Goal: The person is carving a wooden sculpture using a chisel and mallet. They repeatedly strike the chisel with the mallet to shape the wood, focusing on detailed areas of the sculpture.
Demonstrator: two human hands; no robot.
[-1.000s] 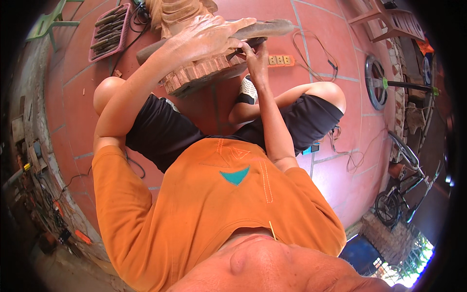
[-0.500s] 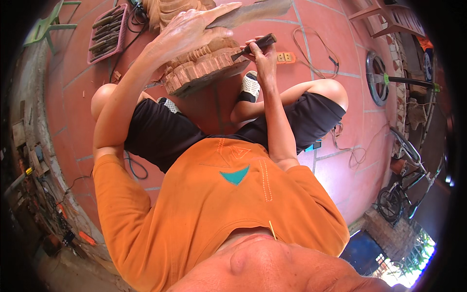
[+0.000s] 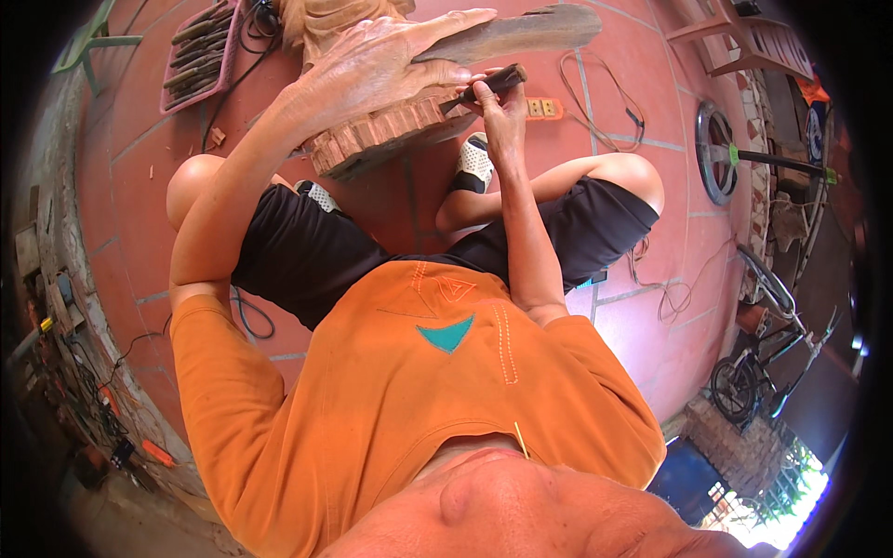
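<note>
- Here, left hand (image 3: 391, 56) spread flat, fingers open, palm pressed on top of the carving (image 3: 391, 130) at 12 o'clock in the head view; gripping nothing, only bearing down.
- Right hand (image 3: 498, 98) closed tight around a dark chisel (image 3: 488, 82), just right of the left hand at 12 o'clock; tip of the chisel hidden where it meets the wood.
- Carving a reddish block with a scalloped, ridged lower edge, sitting on the floor (image 3: 372, 205) between the knees, tilted down toward 9 o'clock.
- Grey plank (image 3: 521, 28) running out from under the left fingers toward 1 o'clock, touching the carving.
- Pink tray (image 3: 200, 51) of tools at 11 o'clock, well apart from both hands, dark handles lying side by side.
- Power strip (image 3: 544, 109) just right of the right hand, cables looping off toward 2 o'clock.
- Round wheel-like disc (image 3: 714, 153) at 2 o'clock on the red tiles.
- Bicycle (image 3: 758, 372) at 4 o'clock near the rim.
- Black shorts and orange shirt filling the centre and lower half; sandal (image 3: 474, 163) under the right wrist.
</note>
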